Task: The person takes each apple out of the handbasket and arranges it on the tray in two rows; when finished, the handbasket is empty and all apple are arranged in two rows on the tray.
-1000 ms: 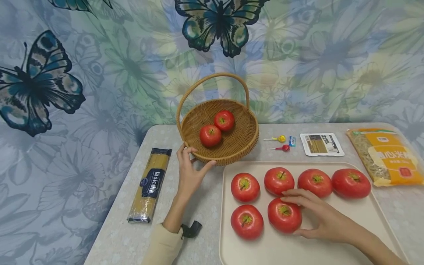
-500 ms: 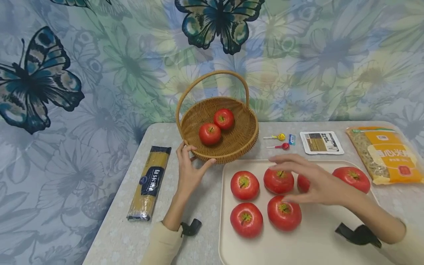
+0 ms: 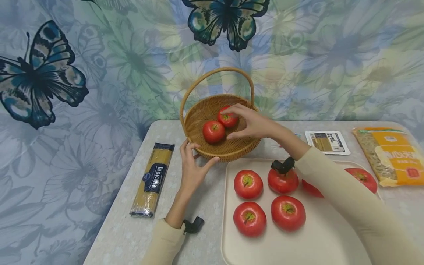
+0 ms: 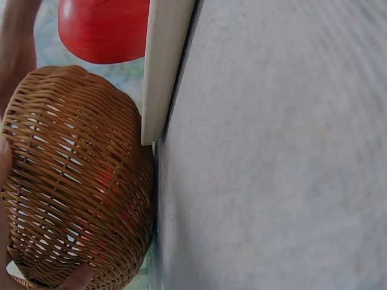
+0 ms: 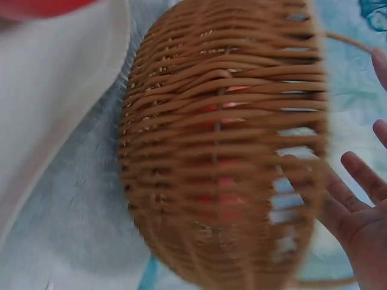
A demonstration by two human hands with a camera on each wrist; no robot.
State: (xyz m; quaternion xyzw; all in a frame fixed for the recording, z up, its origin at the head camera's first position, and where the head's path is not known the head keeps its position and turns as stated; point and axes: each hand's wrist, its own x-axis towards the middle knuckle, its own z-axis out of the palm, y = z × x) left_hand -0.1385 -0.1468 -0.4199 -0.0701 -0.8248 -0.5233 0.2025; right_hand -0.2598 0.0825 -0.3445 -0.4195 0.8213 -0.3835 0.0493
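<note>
A round wicker basket [image 3: 241, 147] with an arched handle stands behind the tray, two red apples inside: a front apple [image 3: 212, 133] and a back apple [image 3: 228, 120]. My left hand [image 3: 193, 173] grips its front left rim, thumb along the front and fingers at the side. Over the basket's right side reaches my right hand [image 3: 255, 123], fingers extended across the back apple, thumb apart from them. Nothing shows held in it. In the left wrist view, the basket's woven side [image 4: 78, 163] fills the lower left. The right wrist view shows the weave [image 5: 224, 133] up close, blurred.
A cream tray [image 3: 265, 250] bears several more red apples [image 3: 288, 213], some partly behind the right sleeve. At left lies a spaghetti pack [image 3: 154, 176]. A flat white package [image 3: 327, 142] and an orange food bag [image 3: 392, 156] lie at the back right. The right arm mostly covers the lollipops.
My right hand has let go of an apple on the tray, risen and moved left and back over the basket. The left hand keeps its grip on the rim.
</note>
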